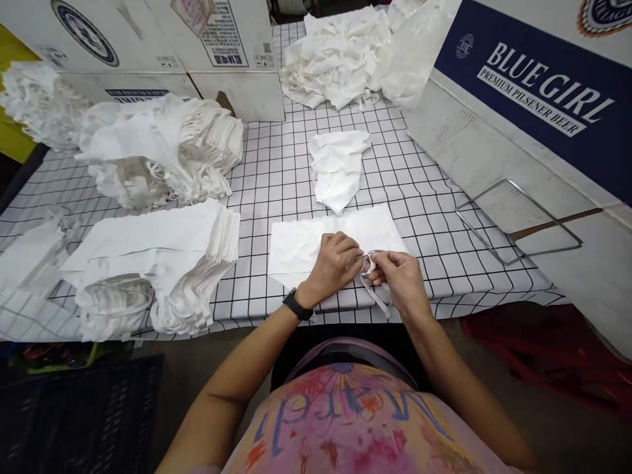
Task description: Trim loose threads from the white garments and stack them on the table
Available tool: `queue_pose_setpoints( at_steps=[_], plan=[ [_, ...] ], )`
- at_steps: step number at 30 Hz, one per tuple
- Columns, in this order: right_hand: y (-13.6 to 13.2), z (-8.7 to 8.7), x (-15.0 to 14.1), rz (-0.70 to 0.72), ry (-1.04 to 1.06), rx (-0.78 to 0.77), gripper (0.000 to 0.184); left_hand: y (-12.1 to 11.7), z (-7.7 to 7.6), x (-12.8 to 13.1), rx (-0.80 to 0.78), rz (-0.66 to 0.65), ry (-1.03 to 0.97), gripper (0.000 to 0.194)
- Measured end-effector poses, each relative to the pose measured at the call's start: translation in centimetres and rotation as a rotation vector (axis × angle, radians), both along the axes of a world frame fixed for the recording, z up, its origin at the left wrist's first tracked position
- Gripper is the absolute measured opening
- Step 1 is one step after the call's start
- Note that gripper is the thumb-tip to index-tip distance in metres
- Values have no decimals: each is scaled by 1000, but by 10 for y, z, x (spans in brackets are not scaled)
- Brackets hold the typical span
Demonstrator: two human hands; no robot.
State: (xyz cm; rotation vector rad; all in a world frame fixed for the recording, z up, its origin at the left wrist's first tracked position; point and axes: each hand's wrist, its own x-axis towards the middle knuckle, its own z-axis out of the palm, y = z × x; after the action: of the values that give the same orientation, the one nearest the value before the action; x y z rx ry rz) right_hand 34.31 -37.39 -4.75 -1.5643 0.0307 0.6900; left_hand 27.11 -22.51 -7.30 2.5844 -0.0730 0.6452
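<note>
A flat white fabric piece (293,245) lies before me on the table, partly under both hands. My left hand (336,263), with a black watch on its wrist, is closed over the fabric's middle, fingertips pinched at its right part. My right hand (399,275) is close beside it, thumb and fingers pinching a narrow white strap (376,296) whose end hangs toward the table edge. A thin, shiny sliver shows between the fingertips; I cannot tell what it is or which hand holds it. Just beyond lies a second white fabric piece (340,168), tapering toward me.
Stacks of white garments (141,230) stand at the left, with more behind. A white fabric heap (340,56) lies at the back. Cartons (232,85) stand back left and a beer carton (513,125) at right, beside a bent wire frame (518,220). The tablecloth (261,171) is checked.
</note>
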Motion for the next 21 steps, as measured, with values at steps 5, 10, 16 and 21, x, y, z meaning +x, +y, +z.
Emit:
queue_pose_setpoints(
  at_steps=[5, 10, 16, 21],
  plan=[
    [1, -2, 2, 1, 25, 35, 23, -2, 1, 0, 70, -14, 2, 22],
    [1, -2, 3, 33, 40, 21, 23, -3, -2, 0, 126, -17, 15, 28],
    [0, -2, 4, 142, -18, -5, 29, -3, -2, -1, 145, -46, 17, 33],
    [-2, 1, 11, 272, 88, -18, 42, -4, 0, -1, 139, -74, 83, 34]
  ],
)
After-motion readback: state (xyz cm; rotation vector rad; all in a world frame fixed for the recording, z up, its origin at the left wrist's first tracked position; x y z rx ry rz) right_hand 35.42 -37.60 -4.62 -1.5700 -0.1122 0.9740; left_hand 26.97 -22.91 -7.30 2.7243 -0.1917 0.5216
